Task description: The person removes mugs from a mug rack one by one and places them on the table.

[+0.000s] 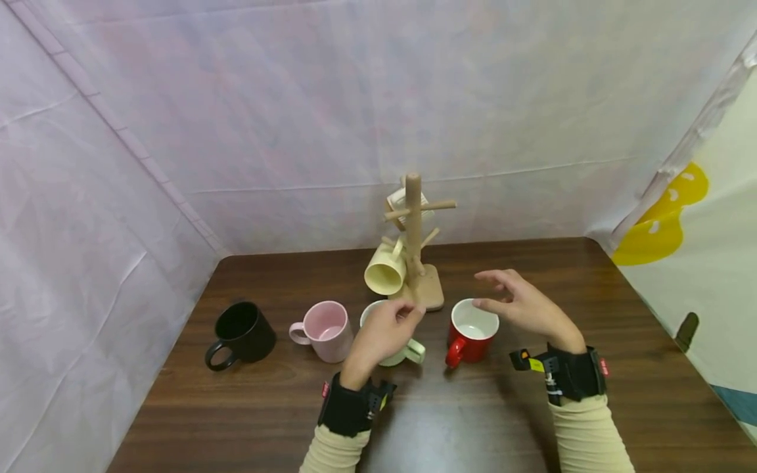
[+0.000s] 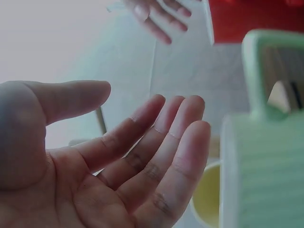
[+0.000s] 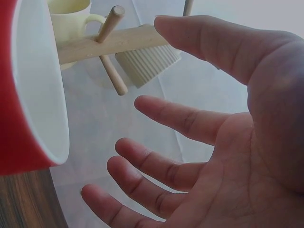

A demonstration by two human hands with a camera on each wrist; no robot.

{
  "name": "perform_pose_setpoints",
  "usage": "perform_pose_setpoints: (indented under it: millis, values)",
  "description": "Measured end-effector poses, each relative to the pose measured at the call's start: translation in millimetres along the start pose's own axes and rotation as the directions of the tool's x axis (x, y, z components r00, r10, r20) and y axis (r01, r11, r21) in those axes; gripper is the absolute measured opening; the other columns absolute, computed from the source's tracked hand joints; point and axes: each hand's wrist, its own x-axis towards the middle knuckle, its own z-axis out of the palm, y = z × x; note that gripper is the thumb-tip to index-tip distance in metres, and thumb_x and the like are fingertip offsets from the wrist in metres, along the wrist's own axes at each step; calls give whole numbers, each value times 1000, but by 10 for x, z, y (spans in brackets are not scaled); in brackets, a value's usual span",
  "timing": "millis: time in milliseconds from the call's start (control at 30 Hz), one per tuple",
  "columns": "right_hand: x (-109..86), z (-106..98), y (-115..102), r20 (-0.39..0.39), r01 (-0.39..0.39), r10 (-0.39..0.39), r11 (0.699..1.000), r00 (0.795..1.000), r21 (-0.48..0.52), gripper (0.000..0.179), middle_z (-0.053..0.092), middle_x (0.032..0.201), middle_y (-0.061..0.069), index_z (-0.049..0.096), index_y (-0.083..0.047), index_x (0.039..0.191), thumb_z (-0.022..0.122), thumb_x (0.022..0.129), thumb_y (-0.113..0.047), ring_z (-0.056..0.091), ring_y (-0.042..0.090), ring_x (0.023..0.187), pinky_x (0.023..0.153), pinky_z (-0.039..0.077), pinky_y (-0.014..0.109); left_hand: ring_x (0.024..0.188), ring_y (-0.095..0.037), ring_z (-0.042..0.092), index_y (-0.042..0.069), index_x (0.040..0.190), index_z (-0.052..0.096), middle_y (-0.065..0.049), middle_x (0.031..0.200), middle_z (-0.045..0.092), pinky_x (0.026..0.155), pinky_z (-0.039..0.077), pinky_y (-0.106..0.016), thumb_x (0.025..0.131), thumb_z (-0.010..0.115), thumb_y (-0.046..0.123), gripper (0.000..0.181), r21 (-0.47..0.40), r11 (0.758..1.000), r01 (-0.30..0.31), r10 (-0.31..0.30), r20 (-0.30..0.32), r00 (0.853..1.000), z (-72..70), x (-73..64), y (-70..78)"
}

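My left hand hovers over the light green mug, hiding much of it in the head view. In the left wrist view its fingers are loosely bent with nothing between them, and the ribbed green mug stands beside the fingertips. My right hand is beside the rim of the red mug, fingers spread and holding nothing. The red mug is white inside, its handle toward me. Behind them stands a wooden mug tree with a pale yellow mug and a ribbed white mug hanging on it.
To the left a pink mug and a black mug stand upright on the dark wooden table. A pale cloth hangs close behind the table and along its left side. Bare pegs stick out from the mug tree.
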Motion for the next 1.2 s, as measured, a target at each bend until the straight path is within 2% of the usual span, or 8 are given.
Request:
perform_pose_setpoints:
  millis: [200,433,667,767,967,1200]
  values:
    - [-8,7,13,8,-10,10,1000,1000,0,59,47,127,19,50,-10,132,64,86,-44,47,34,109,80,49,52,85,-17,66,12,98,72,-6,92,74,78,53,-40,91,58,32,26,1,999,34,-34,-101,994,-182,49,-76]
    - [-14,0,3,11,-11,11,1000,1000,-3,59,48,127,19,50,-9,132,64,86,-44,47,34,109,80,49,51,82,-20,66,6,98,72,-10,90,74,78,54,-42,89,62,26,24,-30,998,54,-59,-213,975,-292,96,-179]
    - [-8,-4,-10,3,-5,5,1000,1000,-12,59,48,127,19,51,-8,131,64,86,-43,47,34,107,79,49,50,80,-22,66,4,97,70,-13,88,73,76,54,-43,89,61,27,26,-43,995,88,-97,-274,957,-356,180,-257]
    - [-18,1,-13,13,-15,15,1000,1000,-6,60,48,128,19,50,-8,132,64,86,-44,47,34,108,79,49,50,79,-23,66,4,97,70,-12,87,73,75,54,-42,89,61,29,27,-33,992,121,-126,-268,955,-369,220,-308]
    - [-25,-2,-27,13,-14,15,1000,1000,-10,59,48,128,19,51,-9,132,63,86,-44,47,34,108,79,50,51,86,-27,64,4,100,69,-14,92,72,79,51,-45,90,59,31,31,8,987,158,-153,-217,964,-463,292,-352]
    - [-26,-10,-37,17,-10,10,1000,1000,-17,59,49,128,19,50,-8,132,63,86,-44,47,34,108,79,50,51,99,-30,59,5,106,66,-14,106,69,87,48,-45,91,56,36,36,67,975,210,-202,-112,973,-624,405,-342]
